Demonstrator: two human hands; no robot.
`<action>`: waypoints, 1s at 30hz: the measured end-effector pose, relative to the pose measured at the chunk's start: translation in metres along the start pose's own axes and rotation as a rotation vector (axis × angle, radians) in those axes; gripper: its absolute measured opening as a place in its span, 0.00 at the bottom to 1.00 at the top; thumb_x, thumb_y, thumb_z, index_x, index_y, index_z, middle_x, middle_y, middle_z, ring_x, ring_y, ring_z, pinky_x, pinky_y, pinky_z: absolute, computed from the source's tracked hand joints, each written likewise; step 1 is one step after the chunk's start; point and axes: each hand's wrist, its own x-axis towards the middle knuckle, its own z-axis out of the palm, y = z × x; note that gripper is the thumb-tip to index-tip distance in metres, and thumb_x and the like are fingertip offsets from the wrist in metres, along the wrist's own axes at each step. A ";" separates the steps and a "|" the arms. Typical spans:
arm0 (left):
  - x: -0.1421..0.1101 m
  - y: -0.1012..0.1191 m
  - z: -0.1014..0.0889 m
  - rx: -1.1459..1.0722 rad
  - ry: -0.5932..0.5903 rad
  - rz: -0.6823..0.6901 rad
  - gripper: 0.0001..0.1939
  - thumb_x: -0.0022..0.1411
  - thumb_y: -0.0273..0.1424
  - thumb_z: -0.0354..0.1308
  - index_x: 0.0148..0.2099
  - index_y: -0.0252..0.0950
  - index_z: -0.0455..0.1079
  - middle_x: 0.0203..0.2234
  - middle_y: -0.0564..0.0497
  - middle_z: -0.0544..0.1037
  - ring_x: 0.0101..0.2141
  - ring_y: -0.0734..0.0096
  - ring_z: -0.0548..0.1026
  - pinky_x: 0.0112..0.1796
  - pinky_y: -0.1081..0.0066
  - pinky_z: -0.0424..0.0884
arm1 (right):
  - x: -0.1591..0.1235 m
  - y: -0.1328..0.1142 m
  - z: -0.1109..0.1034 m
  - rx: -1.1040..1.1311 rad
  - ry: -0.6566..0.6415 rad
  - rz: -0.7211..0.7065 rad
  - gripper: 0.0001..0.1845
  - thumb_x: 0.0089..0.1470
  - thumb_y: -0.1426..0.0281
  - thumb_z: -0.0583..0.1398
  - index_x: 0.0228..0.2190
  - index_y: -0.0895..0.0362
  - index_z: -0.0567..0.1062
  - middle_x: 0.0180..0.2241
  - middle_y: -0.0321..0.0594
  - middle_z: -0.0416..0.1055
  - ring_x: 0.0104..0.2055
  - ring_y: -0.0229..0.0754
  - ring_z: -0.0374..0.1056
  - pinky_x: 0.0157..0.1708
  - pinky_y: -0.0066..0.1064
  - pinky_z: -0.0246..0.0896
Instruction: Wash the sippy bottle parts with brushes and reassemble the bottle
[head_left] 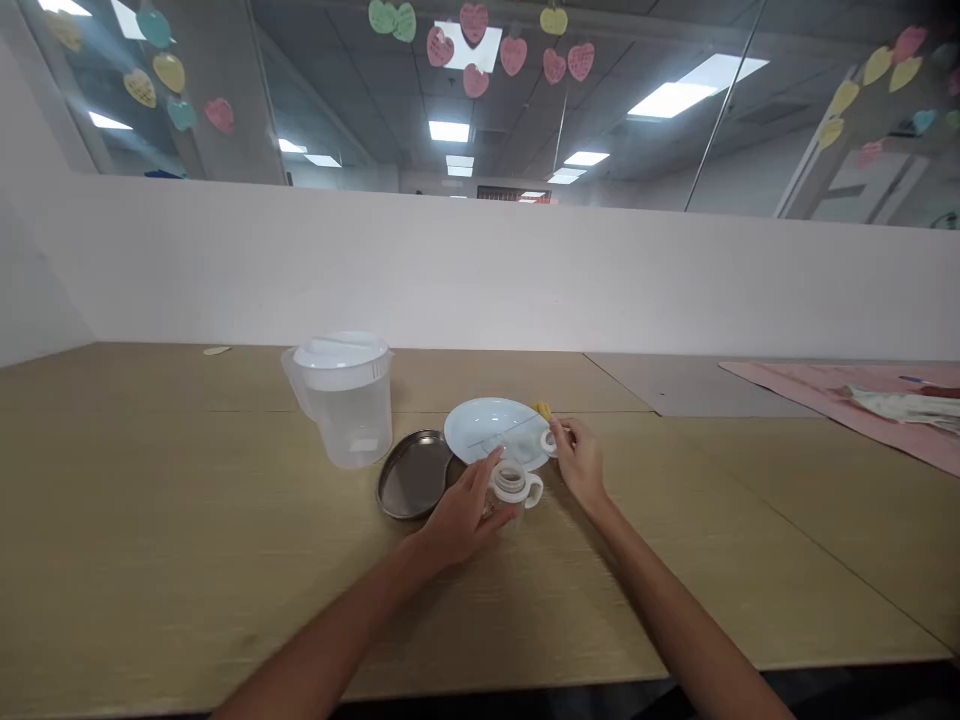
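My left hand (463,510) is wrapped around a small clear bottle (510,482) that stands upright on the table. Its white threaded mouth is uncapped, and a white loop handle sticks out on the right. My right hand (579,462) pinches a white ring-shaped piece (549,442) at the right rim of a white oval plate (469,418). Just beyond those fingertips is a small yellow piece (543,410); whether the fingers touch it I cannot tell. Something clear and a thin line show in the plate. A dark metal kidney dish (412,478) lies left of the bottle.
A lidded translucent pitcher (352,415) stands at the back left of the wooden table (187,540). A flat pale piece (217,350) lies near the wall. On the far right is a pink cloth (825,385) with a white bundle (907,405) on it.
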 end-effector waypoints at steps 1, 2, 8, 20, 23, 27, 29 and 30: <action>0.000 0.000 0.000 -0.003 -0.003 -0.004 0.34 0.63 0.41 0.48 0.65 0.37 0.39 0.57 0.38 0.59 0.53 0.58 0.65 0.51 0.57 0.64 | 0.000 0.001 0.001 0.007 -0.005 -0.011 0.25 0.54 0.52 0.50 0.32 0.60 0.74 0.30 0.44 0.72 0.31 0.42 0.65 0.32 0.32 0.58; 0.000 0.000 0.000 -0.007 -0.004 -0.005 0.34 0.63 0.41 0.49 0.65 0.37 0.39 0.57 0.38 0.59 0.53 0.59 0.64 0.51 0.57 0.65 | 0.000 0.001 0.001 0.008 -0.009 -0.024 0.24 0.54 0.53 0.51 0.32 0.60 0.74 0.31 0.45 0.72 0.32 0.42 0.65 0.32 0.32 0.59; 0.000 0.000 0.000 -0.012 0.009 0.005 0.34 0.62 0.41 0.49 0.65 0.38 0.39 0.58 0.39 0.58 0.55 0.59 0.63 0.50 0.59 0.66 | 0.000 0.007 0.008 -0.045 -0.070 -0.128 0.17 0.50 0.63 0.54 0.38 0.60 0.73 0.39 0.47 0.72 0.37 0.45 0.66 0.39 0.39 0.61; -0.001 0.001 0.001 0.106 0.062 0.020 0.35 0.60 0.42 0.51 0.64 0.37 0.42 0.52 0.40 0.67 0.45 0.61 0.72 0.47 0.60 0.67 | -0.001 0.020 0.010 -0.349 -0.177 -0.101 0.21 0.49 0.63 0.56 0.43 0.59 0.72 0.41 0.47 0.72 0.46 0.49 0.63 0.47 0.40 0.56; -0.001 0.002 -0.002 0.144 0.140 0.066 0.35 0.59 0.43 0.53 0.63 0.36 0.45 0.53 0.40 0.67 0.51 0.57 0.66 0.50 0.58 0.63 | -0.002 0.018 0.011 -0.421 -0.213 -0.118 0.20 0.49 0.63 0.55 0.43 0.58 0.73 0.40 0.46 0.73 0.46 0.50 0.62 0.48 0.42 0.53; 0.004 -0.007 -0.018 0.205 0.516 -0.029 0.25 0.63 0.40 0.48 0.59 0.37 0.52 0.52 0.41 0.65 0.53 0.57 0.63 0.53 0.57 0.58 | -0.003 0.016 0.010 -0.510 -0.230 -0.176 0.18 0.50 0.63 0.55 0.41 0.56 0.74 0.38 0.45 0.74 0.46 0.52 0.61 0.50 0.47 0.45; 0.007 -0.020 -0.032 0.248 0.816 -0.142 0.23 0.64 0.38 0.46 0.59 0.37 0.51 0.53 0.41 0.62 0.54 0.58 0.60 0.54 0.56 0.55 | -0.003 0.016 0.009 -0.519 -0.229 -0.206 0.17 0.51 0.63 0.55 0.39 0.57 0.75 0.37 0.46 0.74 0.45 0.52 0.62 0.50 0.48 0.44; 0.007 -0.029 -0.041 0.279 0.947 -0.195 0.24 0.64 0.38 0.46 0.60 0.36 0.49 0.54 0.40 0.60 0.56 0.56 0.57 0.55 0.55 0.53 | -0.003 0.015 0.009 -0.518 -0.230 -0.222 0.17 0.51 0.63 0.54 0.38 0.57 0.76 0.37 0.46 0.75 0.45 0.52 0.62 0.49 0.48 0.44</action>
